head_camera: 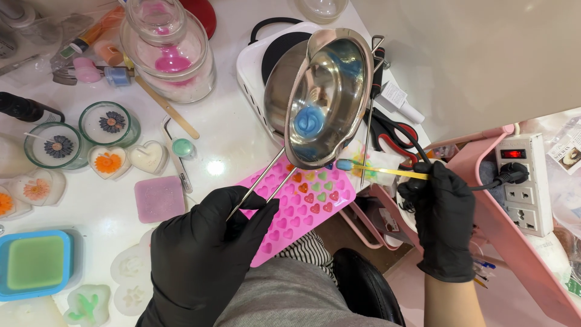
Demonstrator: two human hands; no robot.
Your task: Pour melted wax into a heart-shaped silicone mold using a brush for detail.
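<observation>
View from above a white worktop (230, 139). The left hand (203, 257), in a black glove, has its fingers clamped on the long wire handle (260, 184) of a steel melting pot (330, 97), which is tilted steeply over the far end of a pink silicone mould (302, 209) with small heart-shaped cavities; a patch of blue wax (308, 121) clings to the pot's inner wall. Some far cavities of the mould hold coloured fills in red, green and orange, while the near cavities appear unfilled. The right hand (445, 218), also gloved in black, has its fingers closed on a thin yellow stick (387, 171) whose blue-coated tip sits just beside the pot's lower lip, above the mould's far right corner. Behind the pot stands a white electric hotplate (257, 72), and red-handled scissors (393, 130) lie to its right. On the left of the worktop are two round glass candles with flower tops (85, 133), heart-shaped candles (127, 158), a pink rectangular block (159, 198) and a blue tray of green wax (36, 263). A large glass jar (169, 48) with pink residue stands far left. At right, a white power strip (526, 181) rests on a pink ledge.
</observation>
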